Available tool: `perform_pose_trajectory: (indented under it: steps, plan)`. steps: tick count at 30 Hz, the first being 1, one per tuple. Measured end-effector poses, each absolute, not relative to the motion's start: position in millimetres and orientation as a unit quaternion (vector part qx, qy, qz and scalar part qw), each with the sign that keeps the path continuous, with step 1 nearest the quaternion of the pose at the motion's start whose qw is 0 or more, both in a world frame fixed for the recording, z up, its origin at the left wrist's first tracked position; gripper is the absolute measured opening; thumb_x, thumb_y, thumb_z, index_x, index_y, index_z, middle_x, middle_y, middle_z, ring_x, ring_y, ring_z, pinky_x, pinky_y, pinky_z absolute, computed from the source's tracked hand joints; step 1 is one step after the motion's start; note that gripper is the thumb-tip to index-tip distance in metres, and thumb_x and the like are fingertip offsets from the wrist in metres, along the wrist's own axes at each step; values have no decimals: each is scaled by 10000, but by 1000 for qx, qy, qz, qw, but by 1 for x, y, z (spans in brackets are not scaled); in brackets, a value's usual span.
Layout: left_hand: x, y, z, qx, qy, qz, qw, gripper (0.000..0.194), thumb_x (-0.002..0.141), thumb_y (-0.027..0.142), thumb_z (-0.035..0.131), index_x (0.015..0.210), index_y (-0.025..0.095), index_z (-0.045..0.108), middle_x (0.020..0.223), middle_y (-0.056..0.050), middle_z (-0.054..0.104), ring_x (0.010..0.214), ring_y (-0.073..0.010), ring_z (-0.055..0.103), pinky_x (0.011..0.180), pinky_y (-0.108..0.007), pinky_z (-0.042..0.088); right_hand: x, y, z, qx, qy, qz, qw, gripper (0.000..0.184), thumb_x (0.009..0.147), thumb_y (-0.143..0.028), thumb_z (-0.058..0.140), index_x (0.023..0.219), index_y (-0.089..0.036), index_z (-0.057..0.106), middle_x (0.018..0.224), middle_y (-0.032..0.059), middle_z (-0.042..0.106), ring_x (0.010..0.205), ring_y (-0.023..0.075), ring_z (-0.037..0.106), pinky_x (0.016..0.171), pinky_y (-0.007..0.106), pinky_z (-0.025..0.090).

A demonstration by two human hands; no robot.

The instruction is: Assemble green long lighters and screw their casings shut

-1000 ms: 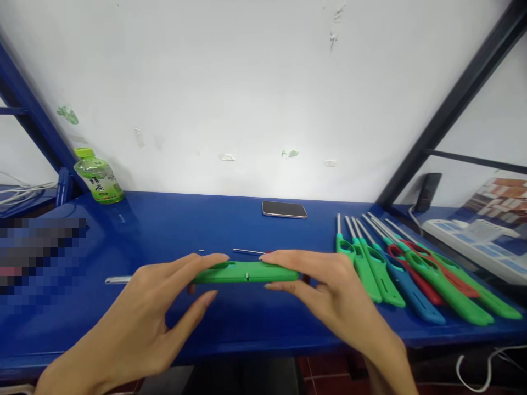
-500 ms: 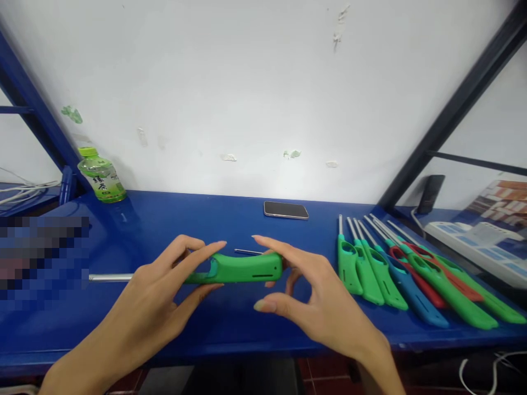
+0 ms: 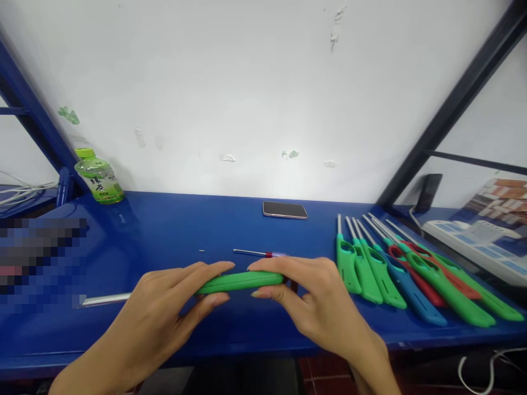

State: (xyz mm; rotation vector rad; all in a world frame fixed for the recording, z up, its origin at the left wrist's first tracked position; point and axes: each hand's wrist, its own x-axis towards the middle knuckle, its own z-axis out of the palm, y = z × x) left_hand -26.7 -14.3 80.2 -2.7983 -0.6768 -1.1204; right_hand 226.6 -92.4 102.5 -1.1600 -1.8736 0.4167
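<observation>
Both hands hold a green gas lighter (image 3: 241, 281) level above the blue table, its narrow seam edge facing me. My left hand (image 3: 164, 307) is closed round its front part, hiding the trigger, and the metal tube sticks out to the left. My right hand (image 3: 313, 293) pinches the butt end between thumb and fingers. Behind the right hand lies a screwdriver (image 3: 255, 253), its handle partly covered by the fingers. A tiny metal piece (image 3: 201, 250) rests on the table beyond the left hand.
A row of green, blue and red lighters (image 3: 389, 277) lies at the right. Toward the wall is a phone (image 3: 285, 209). A green drink bottle (image 3: 100, 176) stands at the back left. Far right, a white power strip (image 3: 473, 241) sits past the dark frame post.
The lighter has been rolled from its slotted broad side to its seam edge, and its tube tilts slightly lower at the left. My right hand has closed on the butt end.
</observation>
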Motion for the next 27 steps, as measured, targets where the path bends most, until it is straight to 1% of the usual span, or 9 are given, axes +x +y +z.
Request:
perform_pose_trajectory:
  steps: [3, 6, 10, 12, 16, 20, 21, 24, 27]
  plan:
    - [-29, -14, 78, -909, -202, -364, 10, 285, 1136, 411, 536, 1367, 270, 627, 1034, -10, 826, 799, -161, 801, 682, -219, 579, 227, -92, 102, -456, -753, 189, 435, 135, 1047, -251, 719, 1154, -280, 796, 978, -66, 848, 782, 109, 760, 727, 208, 501]
    - [-30, -15, 77, -913, -184, -365, -5, 280, 1137, 375, 541, 1380, 257, 618, 1080, -22, 827, 859, -156, 806, 734, -215, 589, 225, -93, 103, -473, -752, 178, 423, 113, 1044, -295, 732, 1141, -293, 791, 1014, -61, 843, 824, 131, 749, 791, 243, 508]
    - [-30, -16, 77, -915, -169, -367, -16, 265, 1129, 308, 556, 1376, 237, 624, 1010, -11, 824, 765, -136, 776, 680, -224, 567, 220, -94, 103, -505, -753, 164, 390, 126, 1025, -387, 757, 1109, -298, 787, 992, -52, 835, 829, 159, 739, 808, 281, 507]
    - [-31, -16, 77, -917, -166, -362, -24, 248, 1131, 297, 546, 1356, 231, 628, 974, -10, 819, 737, -137, 762, 658, -232, 558, 218, -94, 102, -487, -764, 172, 386, 129, 1044, -370, 735, 1131, -293, 794, 1042, -47, 844, 877, 158, 766, 830, 267, 521]
    - [-31, -18, 78, -914, -174, -366, -30, 232, 1133, 294, 538, 1340, 236, 627, 996, -12, 817, 756, -138, 754, 667, -238, 552, 216, -90, 99, -459, -776, 182, 391, 160, 1064, -346, 712, 1181, -284, 801, 1110, -35, 851, 920, 158, 790, 863, 246, 545]
    - [-26, -17, 78, -913, -209, -351, -14, 235, 1119, 296, 562, 1329, 256, 659, 962, 7, 791, 734, -142, 703, 626, -258, 511, 216, -84, 94, -495, -769, 170, 368, 152, 1074, -342, 696, 1204, -322, 773, 1157, -65, 839, 1022, 179, 778, 909, 284, 537]
    - [-25, -15, 77, -914, -219, -340, -14, 232, 1114, 298, 568, 1318, 262, 671, 980, 6, 791, 761, -151, 703, 650, -270, 519, 216, -83, 92, -509, -768, 168, 350, 162, 1078, -335, 689, 1223, -332, 762, 1172, -68, 835, 1053, 191, 770, 922, 302, 535]
    - [-26, -7, 72, -923, -244, -296, -20, 226, 1101, 318, 579, 1285, 278, 704, 1074, -8, 795, 905, -197, 721, 814, -338, 555, 217, -79, 89, -527, -776, 163, 306, 210, 1070, -348, 704, 1276, -337, 737, 1227, -51, 820, 1119, 225, 747, 992, 353, 523]
    - [-32, 2, 67, -929, -272, -248, -32, 238, 1092, 360, 578, 1268, 290, 722, 1126, -28, 782, 991, -241, 714, 909, -393, 548, 225, -76, 87, -518, -773, 165, 327, 203, 1104, -364, 645, 1283, -329, 735, 1280, -35, 800, 1191, 220, 716, 1060, 363, 505]
